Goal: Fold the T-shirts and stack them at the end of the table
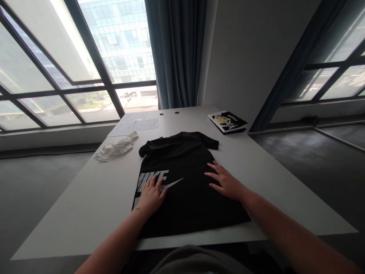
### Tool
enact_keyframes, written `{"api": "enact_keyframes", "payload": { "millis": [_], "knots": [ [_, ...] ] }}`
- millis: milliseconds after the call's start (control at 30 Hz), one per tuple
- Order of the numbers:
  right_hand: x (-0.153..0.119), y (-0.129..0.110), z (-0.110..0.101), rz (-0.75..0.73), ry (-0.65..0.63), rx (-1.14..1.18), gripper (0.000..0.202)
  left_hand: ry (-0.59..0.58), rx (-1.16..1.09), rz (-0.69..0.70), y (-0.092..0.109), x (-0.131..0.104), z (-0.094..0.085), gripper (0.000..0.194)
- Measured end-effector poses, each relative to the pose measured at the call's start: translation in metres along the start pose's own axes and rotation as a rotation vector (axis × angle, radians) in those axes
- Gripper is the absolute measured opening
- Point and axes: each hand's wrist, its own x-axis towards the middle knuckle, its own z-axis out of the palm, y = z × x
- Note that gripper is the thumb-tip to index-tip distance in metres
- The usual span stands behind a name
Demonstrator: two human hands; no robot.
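A black T-shirt (182, 205) lies spread on the white table (273, 194), its sleeves at the far end and its hem near the front edge. Large pale lettering and a swoosh mark the shirt's left side. My left hand (152, 194) rests on the lettering, fingers spread and covering part of it. On the shirt's right side lies my right hand (225, 182), palm down with its fingers apart. Neither hand grips the cloth. The left sleeve looks bunched, while the right one stretches outward.
A crumpled white cloth (116, 147) lies left of the shirt, with papers (137, 123) behind it. At the back right sits a black-and-white printed book or packet (227, 121). Two small round objects are near the far edge. Blue curtains (179, 53) and windows stand beyond.
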Motion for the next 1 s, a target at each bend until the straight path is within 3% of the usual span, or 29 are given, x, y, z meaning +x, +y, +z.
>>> {"api": "enact_keyframes", "payload": {
  "millis": [100, 167, 267, 333, 467, 767, 1000],
  "knots": [
    [0.071, -0.027, 0.005, 0.013, -0.063, -0.042, 0.059, -0.034, -0.014, 0.034, 0.023, 0.052, -0.005, 0.066],
    [0.112, -0.042, 0.016, 0.056, -0.108, -0.06, 0.061, 0.006, -0.016, 0.018, 0.034, 0.085, -0.007, 0.067],
    [0.149, -0.055, 0.041, 0.245, -0.093, -0.064, 0.064, 0.056, -0.042, -0.035, 0.037, 0.116, -0.001, 0.063],
    [0.157, -0.055, 0.058, 0.318, -0.065, -0.066, 0.065, 0.049, -0.065, -0.089, 0.031, 0.123, 0.008, 0.063],
    [0.154, -0.043, 0.075, 0.308, -0.044, -0.078, 0.066, 0.052, -0.068, -0.09, 0.019, 0.12, 0.022, 0.063],
    [0.161, 0.0, 0.064, 0.518, -0.06, -0.099, 0.071, 0.025, -0.083, -0.187, 0.018, 0.119, 0.014, 0.066],
    [0.165, 0.015, 0.06, 0.586, -0.05, -0.119, 0.072, 0.05, -0.07, -0.171, 0.014, 0.119, 0.019, 0.064]
  ]
}}
